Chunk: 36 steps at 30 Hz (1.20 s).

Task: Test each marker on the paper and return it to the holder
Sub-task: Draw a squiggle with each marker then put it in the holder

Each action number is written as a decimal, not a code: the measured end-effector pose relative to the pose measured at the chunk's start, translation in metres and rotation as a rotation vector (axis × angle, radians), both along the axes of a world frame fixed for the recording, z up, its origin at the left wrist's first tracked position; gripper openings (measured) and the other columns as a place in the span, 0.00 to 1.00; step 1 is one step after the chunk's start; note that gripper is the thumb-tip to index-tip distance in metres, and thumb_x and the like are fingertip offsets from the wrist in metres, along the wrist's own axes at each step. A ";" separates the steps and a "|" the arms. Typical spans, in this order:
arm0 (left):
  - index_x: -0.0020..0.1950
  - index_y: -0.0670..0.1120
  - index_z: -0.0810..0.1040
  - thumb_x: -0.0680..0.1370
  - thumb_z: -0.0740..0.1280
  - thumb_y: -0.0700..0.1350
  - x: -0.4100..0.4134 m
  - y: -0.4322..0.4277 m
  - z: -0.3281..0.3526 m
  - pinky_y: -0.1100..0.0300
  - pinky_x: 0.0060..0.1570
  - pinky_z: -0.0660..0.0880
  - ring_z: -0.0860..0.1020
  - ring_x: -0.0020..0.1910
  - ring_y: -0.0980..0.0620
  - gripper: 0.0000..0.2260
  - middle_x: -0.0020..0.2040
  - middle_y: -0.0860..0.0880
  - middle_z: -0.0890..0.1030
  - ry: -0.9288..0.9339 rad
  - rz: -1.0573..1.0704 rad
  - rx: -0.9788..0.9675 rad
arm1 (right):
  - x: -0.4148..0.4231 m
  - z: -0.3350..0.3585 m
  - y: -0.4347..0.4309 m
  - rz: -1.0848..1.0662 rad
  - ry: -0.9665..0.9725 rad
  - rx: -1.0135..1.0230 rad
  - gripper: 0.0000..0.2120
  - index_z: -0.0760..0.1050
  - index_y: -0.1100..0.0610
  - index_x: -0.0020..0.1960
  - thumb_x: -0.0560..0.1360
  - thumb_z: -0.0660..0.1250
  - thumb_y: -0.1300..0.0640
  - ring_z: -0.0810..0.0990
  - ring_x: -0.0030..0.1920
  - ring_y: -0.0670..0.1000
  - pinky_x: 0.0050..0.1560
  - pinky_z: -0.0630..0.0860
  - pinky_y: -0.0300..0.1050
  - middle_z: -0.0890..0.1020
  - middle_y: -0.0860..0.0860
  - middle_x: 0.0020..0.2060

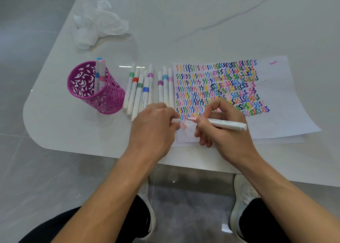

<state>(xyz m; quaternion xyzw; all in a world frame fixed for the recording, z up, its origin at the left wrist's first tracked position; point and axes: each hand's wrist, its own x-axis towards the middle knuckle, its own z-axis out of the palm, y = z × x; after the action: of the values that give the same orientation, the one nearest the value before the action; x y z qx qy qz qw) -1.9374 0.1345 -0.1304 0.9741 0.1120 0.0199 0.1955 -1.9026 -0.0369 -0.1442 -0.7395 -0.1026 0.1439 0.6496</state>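
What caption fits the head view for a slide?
Right hand holds an uncapped marker, left hand its cap, over squiggle-covered paper.

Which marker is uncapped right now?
The marker gripped in the right hand, its pink tip bare; the left hand holds its cap. Those lying beside the holder and standing in it are capped.

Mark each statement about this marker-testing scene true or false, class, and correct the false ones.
1. The purple holder stands on the table with two markers in it. True.
2. The right hand holds an uncapped marker. True.
3. The paper is blank. False: coloured squiggles cover much of it.
4. The loose markers lie on the paper. False: they lie on the table, between holder and paper.
5. The left hand is empty. False: it pinches a white cap.
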 end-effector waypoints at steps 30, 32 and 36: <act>0.59 0.50 0.80 0.85 0.59 0.43 -0.001 -0.002 0.021 0.70 0.40 0.73 0.76 0.37 0.60 0.11 0.41 0.57 0.83 0.034 -0.021 -0.680 | 0.015 0.019 -0.001 -0.084 -0.012 0.161 0.06 0.83 0.55 0.49 0.82 0.68 0.59 0.87 0.35 0.57 0.35 0.83 0.47 0.88 0.55 0.39; 0.57 0.52 0.80 0.84 0.59 0.42 -0.001 -0.002 0.020 0.68 0.40 0.74 0.76 0.37 0.60 0.10 0.40 0.57 0.82 0.042 -0.048 -0.692 | 0.014 0.018 -0.001 -0.069 -0.014 0.146 0.06 0.83 0.55 0.49 0.82 0.69 0.58 0.87 0.35 0.56 0.35 0.83 0.47 0.88 0.54 0.38; 0.55 0.53 0.79 0.85 0.59 0.42 -0.001 0.001 0.020 0.68 0.39 0.73 0.75 0.36 0.59 0.10 0.39 0.56 0.81 0.045 -0.075 -0.704 | 0.014 0.018 0.000 -0.070 -0.010 0.141 0.06 0.83 0.56 0.48 0.82 0.69 0.58 0.87 0.35 0.55 0.37 0.84 0.46 0.87 0.54 0.36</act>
<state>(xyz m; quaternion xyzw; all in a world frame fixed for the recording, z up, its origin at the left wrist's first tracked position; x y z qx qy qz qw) -1.9381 0.1355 -0.1100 0.8507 0.0806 -0.0487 0.5171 -1.8882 -0.0369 -0.1263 -0.6956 -0.0897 0.1098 0.7043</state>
